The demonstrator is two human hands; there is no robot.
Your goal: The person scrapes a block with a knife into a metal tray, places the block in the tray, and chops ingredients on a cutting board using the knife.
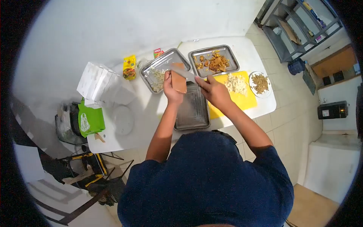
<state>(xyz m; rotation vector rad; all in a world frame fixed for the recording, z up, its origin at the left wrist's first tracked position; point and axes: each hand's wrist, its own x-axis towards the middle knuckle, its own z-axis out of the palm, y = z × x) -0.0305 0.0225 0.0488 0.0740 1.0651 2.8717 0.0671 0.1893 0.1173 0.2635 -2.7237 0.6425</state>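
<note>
Left hand (174,95): fingers (167,77) pinching a reddish-brown slab (179,82) by its left side, long edge pointing away from the person. Right hand (216,92): fingers curled around the handle of a knife (184,72), the handle mostly hidden in the grip. Blade points left and crosses the slab's face in this view; whether it touches, cannot tell.

Slab position: held up at the far end of a dark rectangular tray (202,113), the one nearest the person. A hazy pale patch shows inside that tray, too blurred to identify.

Beyond and to the left: a steel tray (171,57), tilted in plan, with whitish bits (156,86) in it. Beyond and to the right: a second steel tray (235,67) bearing orange-brown pieces (217,62).

Right of the hands: a yellow board (249,102) with pale chopped pieces (236,84) heaped on it; just beside it, a white plate (261,96) of brownish bits (261,83).

Farther left: yellow packet (129,67), red-and-green packet (158,53), white box (96,83), bright green bag (92,119) at the edge of the white bench (266,104).

Outermost right: grey shelf rack (291,30) standing on the tiled floor (283,109).
</note>
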